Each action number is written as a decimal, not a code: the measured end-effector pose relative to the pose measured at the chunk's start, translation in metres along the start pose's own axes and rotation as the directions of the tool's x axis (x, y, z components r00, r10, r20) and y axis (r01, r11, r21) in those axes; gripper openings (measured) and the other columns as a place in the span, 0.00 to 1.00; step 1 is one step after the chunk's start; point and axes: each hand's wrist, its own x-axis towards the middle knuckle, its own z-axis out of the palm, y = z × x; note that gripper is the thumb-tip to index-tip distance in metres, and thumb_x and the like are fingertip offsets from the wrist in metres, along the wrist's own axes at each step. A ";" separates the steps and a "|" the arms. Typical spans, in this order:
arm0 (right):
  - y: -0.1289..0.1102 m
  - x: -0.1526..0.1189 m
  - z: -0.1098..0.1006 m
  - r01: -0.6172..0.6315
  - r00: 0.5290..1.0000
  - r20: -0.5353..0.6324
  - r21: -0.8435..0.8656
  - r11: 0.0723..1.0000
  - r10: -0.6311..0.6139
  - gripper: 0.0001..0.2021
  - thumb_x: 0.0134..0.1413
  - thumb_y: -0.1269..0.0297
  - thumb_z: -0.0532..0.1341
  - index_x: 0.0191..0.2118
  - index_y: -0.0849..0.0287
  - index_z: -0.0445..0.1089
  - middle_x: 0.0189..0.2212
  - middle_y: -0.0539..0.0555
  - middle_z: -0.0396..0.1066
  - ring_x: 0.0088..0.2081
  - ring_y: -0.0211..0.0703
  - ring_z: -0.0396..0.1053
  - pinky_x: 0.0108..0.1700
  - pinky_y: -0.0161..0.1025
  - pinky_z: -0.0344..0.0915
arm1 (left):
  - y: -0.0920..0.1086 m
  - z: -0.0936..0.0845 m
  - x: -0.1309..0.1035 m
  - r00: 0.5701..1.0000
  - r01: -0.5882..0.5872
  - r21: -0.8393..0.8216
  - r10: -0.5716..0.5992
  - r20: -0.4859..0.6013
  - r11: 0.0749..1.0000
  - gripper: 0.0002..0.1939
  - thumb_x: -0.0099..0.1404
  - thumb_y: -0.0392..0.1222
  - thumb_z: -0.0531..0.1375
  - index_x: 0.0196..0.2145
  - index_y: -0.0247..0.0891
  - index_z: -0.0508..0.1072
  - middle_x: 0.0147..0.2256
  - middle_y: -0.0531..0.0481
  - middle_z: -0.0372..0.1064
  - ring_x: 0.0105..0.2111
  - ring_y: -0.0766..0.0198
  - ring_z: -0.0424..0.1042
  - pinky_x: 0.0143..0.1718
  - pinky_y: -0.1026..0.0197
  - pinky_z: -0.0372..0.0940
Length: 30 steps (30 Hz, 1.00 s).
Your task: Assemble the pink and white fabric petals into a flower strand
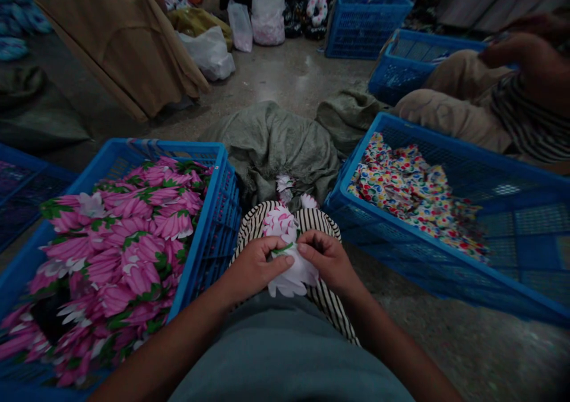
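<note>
Over my lap, my left hand (260, 266) pinches a pale pink-white petalled flower piece (291, 276) by its green edge. The fingers of my right hand (330, 260) are closed at the other side of the same piece, close to the green strip. What exactly lies between those fingertips is too small to make out. Just beyond the hands, a pink and white petalled flower piece (280, 222) rests on my striped trousers. Past my knees, a small pale petalled piece (308, 201) shows against the grey-green sacking (271, 141).
To my left stands a blue crate (222, 170) heaped with pink and green petalled pieces (138, 230). Another blue crate (445, 283) at my right holds multicoloured printed pieces (414, 188). A seated co-worker's knee (449, 114) borders it. White bags (209, 51) lie farther off.
</note>
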 end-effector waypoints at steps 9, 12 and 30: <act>-0.003 0.000 -0.020 0.010 0.997 -0.076 -0.131 0.991 -0.020 0.12 0.45 0.58 0.62 0.24 0.60 0.62 0.17 0.44 0.55 0.18 0.31 0.50 0.19 0.30 0.47 | -0.014 0.008 0.002 0.967 -0.051 -0.313 -0.031 -0.251 0.949 0.10 0.55 0.45 0.59 0.24 0.37 0.64 0.20 0.58 0.61 0.20 0.72 0.58 0.23 0.69 0.53; 0.002 -0.005 -0.032 0.033 0.985 -0.165 -0.130 0.991 -0.054 0.12 0.48 0.57 0.61 0.25 0.59 0.62 0.16 0.43 0.53 0.17 0.31 0.47 0.18 0.31 0.44 | -0.013 0.010 0.002 0.949 -0.060 -0.460 -0.093 -0.301 0.886 0.11 0.53 0.44 0.61 0.24 0.37 0.63 0.19 0.59 0.61 0.19 0.72 0.58 0.21 0.70 0.53; 0.007 -0.006 -0.009 0.001 0.999 -0.051 0.189 0.982 0.009 0.16 0.47 0.51 0.60 0.27 0.61 0.70 0.16 0.46 0.56 0.16 0.29 0.48 0.17 0.27 0.44 | -0.010 0.024 -0.001 0.932 -0.126 -0.573 -0.100 -0.347 0.810 0.09 0.54 0.43 0.61 0.25 0.38 0.63 0.20 0.60 0.62 0.19 0.74 0.60 0.22 0.71 0.55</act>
